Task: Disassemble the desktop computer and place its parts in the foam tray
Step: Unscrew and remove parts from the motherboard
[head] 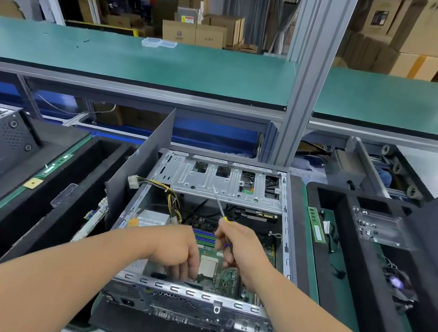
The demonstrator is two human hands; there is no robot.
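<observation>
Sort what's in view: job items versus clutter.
Job: open computer case, screwdriver in right hand, left hand by the CPU, foam tray, green RAM stick.
Clutter: clear plastic box, cardboard boxes.

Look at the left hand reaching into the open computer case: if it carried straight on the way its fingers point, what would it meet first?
Probably the motherboard beside the CPU: the left hand points its fingers down into the case, though depth is unclear.

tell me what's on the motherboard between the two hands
In the head view, the square silver CPU sits between the left hand and right hand.
</observation>
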